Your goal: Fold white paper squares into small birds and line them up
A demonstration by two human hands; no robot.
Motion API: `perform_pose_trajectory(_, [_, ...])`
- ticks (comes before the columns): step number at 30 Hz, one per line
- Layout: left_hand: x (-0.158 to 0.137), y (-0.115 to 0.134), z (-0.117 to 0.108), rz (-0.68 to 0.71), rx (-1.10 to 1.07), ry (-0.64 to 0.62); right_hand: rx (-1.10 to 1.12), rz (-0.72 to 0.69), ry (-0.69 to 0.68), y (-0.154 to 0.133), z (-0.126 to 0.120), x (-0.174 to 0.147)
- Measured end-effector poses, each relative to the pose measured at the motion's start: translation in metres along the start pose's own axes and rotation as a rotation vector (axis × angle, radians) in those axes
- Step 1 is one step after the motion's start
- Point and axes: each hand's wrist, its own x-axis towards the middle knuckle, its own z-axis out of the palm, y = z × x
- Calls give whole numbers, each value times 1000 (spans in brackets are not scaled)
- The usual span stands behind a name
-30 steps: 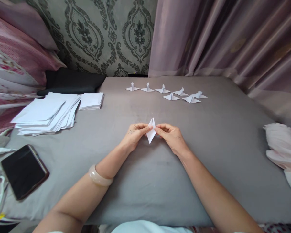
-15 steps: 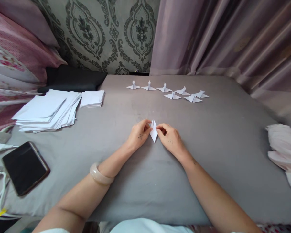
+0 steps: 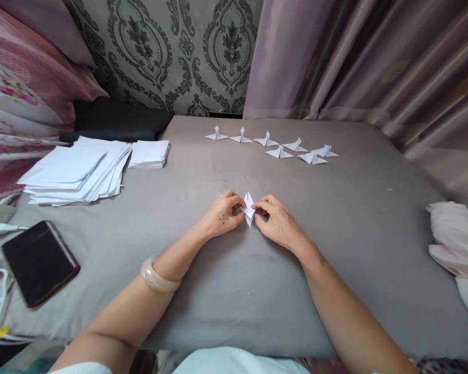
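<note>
First, at the far left, a white cable [image 3: 0, 304] lies beside a dark-screened smartphone [image 3: 40, 263] on the gray-covered table [image 3: 359, 208]. Beyond the phone sits a loose stack of white paper sheets [image 3: 68, 165], with a smaller paper stack [image 3: 149, 154] just to its right.

My left forearm [image 3: 120, 311] enters at the lower left and runs diagonally up and inward, its underside toward the table, with a pale bangle [image 3: 158, 277] around it below the wrist. My left hand [image 3: 224, 215] is nearly in line with this forearm, back of the hand partly upward, a cluster of dark dots visible near the thumb base. Its fingers are curled, and the thumb and index finger pinch the left side of a small folded white paper [image 3: 249, 209].

This folded piece is at center, between both hands, one point directed away from me and one toward me. Whether it touches the table I cannot tell.

My right hand [image 3: 276, 221] mirrors the left: wrist low, fingers bent inward, thumb and index finger pinching the piece's right side, remaining fingers tucked behind. My right forearm [image 3: 347, 298] slopes down to the lower right.

Seven folded paper birds [image 3: 280, 152] stand beyond my hands, from the center toward the right. At the far right edge lies a bunched pale cloth [image 3: 452, 239].
</note>
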Motion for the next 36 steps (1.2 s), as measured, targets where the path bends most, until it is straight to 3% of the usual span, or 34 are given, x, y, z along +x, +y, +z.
perform_pose_trajectory(15, [5, 2, 3, -167, 16, 73, 52, 74, 121, 6, 8, 8])
perform_pose_trajectory(36, [10, -1, 3, -167, -6, 65, -30, 129, 169, 0, 14, 12])
